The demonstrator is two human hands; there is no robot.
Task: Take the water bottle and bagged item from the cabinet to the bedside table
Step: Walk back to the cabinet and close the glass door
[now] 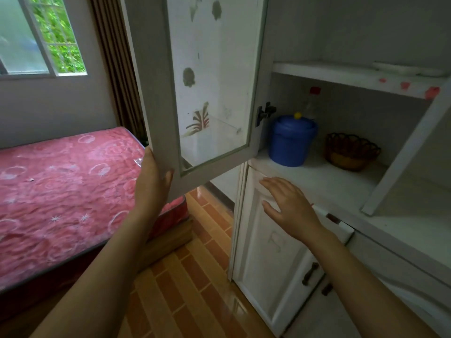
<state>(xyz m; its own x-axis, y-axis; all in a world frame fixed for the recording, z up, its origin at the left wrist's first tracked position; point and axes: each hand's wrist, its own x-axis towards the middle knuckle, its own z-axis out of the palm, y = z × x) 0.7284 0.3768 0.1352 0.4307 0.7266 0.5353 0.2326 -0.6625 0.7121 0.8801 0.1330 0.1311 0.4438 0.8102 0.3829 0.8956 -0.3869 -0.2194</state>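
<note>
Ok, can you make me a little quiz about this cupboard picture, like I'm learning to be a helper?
1. True or false: the left hand is on the edge of the open glass-panelled white cabinet door.
2. Which thing stands right in front of the clear plastic bottle with a red cap? A) the round blue plastic tub with a lid B) the dark woven wicker basket C) a green mug
3. Fill in: the right hand is open and holds ____.

Key: 1 true; 2 A; 3 nothing. The bagged item cannot be made out in this view.
</note>
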